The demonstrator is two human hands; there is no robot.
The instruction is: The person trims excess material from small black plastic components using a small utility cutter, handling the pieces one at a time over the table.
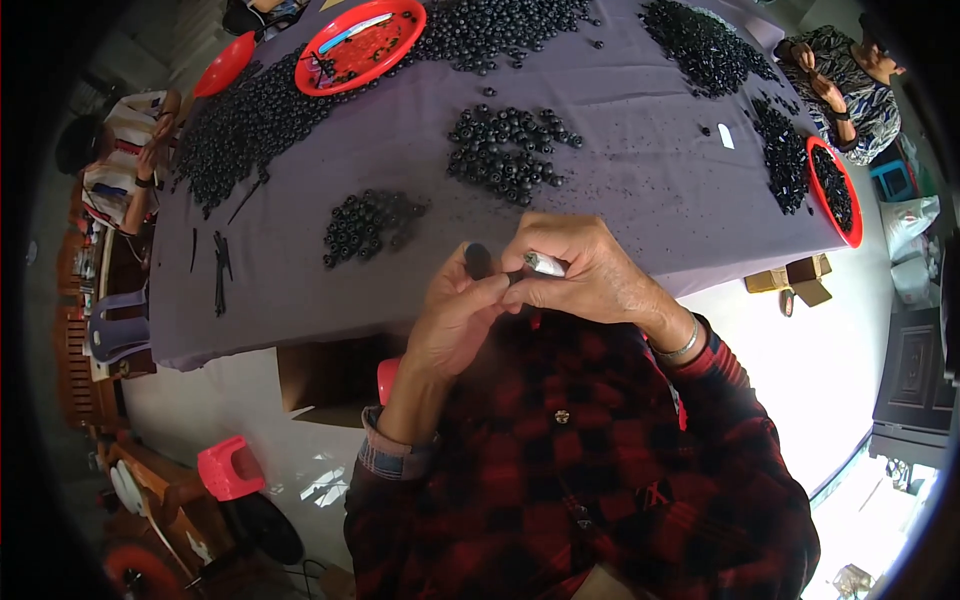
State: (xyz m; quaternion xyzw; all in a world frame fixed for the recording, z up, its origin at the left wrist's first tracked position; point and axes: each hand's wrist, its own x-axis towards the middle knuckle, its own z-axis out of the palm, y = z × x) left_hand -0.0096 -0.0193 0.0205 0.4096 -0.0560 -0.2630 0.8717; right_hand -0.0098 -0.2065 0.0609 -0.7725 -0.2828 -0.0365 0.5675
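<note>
Both my hands meet in front of my chest, just past the table's near edge. Between the fingers of my left hand (452,315) is a small black round part (479,261). My right hand (590,270) is closed around a tool with a white-wrapped handle (545,264); its working end is hidden by my fingers. My thumbs almost touch, and a dark bit shows between them. Just beyond my hands lies a small pile of black ring-shaped parts (362,228), and farther off a larger pile of the same kind (505,155).
A purple-grey cloth (620,180) covers the table. Large heaps of black parts (250,125) and black slivers (700,45) lie at the far side. Red basins (362,82) stand there too. Two people sit left and right. An open cardboard box (325,380) is below the near edge.
</note>
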